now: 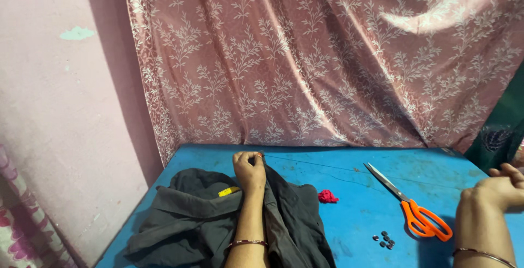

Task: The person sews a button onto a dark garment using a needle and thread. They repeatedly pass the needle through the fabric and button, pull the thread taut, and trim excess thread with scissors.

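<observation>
Head view, looking down at a blue counter (349, 213) against a pink leaf-print curtain (327, 55).

My left hand (250, 170) is closed into a pinch at the top edge of a dark grey garment (207, 224). Fingertips are curled together on a fold of the cloth. If there is a needle or thread in that pinch, it's too small to tell. The garment lies bunched on the left half of the counter, under and around my left forearm, with a small yellow tag (229, 191) showing near the collar area.

My right hand (499, 189) is raised at the right edge, off the cloth, fingers loosely curled. It looks empty, but I cannot tell for sure; part of it is cut off by the frame.

Orange-handled scissors (417, 210) lie blades shut on the counter, between the garment and my right hand, untouched. A little cluster of dark buttons (385, 239) sits just beside the scissor handles. A small red scrap (327, 196) lies just off the garment's right edge.

Progress, my read: early or mid-way. The garment is laid out and gripped, the buttons are all loose on the counter, none visibly on the cloth, and the scissors are idle. Most handwork looks left.
</observation>
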